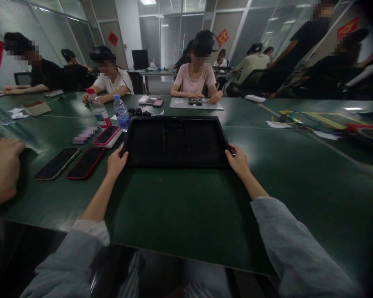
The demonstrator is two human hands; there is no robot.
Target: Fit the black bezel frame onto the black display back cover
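A wide, shallow black tray-like frame [202,142] is in front of me at the green table [180,207], with two thin upright lines near its middle. My left hand [117,162] grips its left edge, thumb on the near side. On the opposite edge, my right hand [238,160] is closed the same way. The fingers behind the frame are partly hidden. Left of my left hand lie a phone with a red edge [86,163] and a dark phone [57,164].
Beyond the phones are a pink-and-white case [108,135], a red-capped bottle [98,108] and a blue-capped bottle [121,112]. Another person's hand [6,151] rests at the far left. Cables [311,120] lie at the right. People sit across the table.
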